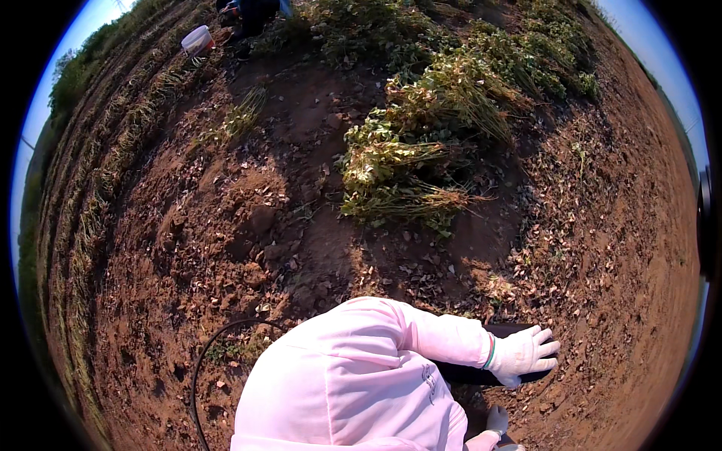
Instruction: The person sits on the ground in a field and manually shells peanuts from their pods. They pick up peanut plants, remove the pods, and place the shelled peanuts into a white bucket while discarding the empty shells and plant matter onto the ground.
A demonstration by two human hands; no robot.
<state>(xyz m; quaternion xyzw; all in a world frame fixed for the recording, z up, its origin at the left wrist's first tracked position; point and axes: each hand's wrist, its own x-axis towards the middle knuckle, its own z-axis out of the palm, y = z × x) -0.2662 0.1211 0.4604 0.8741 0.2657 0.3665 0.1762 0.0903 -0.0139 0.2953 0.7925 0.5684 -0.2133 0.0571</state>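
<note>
My left hand (524, 355), in a whitish knit glove with a green-edged cuff, has its fingers spread and lies palm down over a dark surface, which looks like a trouser leg. Below it, near the bottom edge, is my right hand (497, 420), also gloved; only part of it shows, and whether it holds anything cannot be made out. A pale pink long sleeve (451, 338) covers the left arm. Ahead on the soil lie bundles of pulled leafy plants (400, 200), their stems and roots pointing right, with neither hand touching them.
A larger heap of plants (468, 84) stretches up and right. One small bunch (248, 113) lies apart. A white bucket (197, 40) stands at upper left near another person (256, 17). A thin black cable or hose (194, 377) curves at lower left. Crop rows (101, 186) run along the left.
</note>
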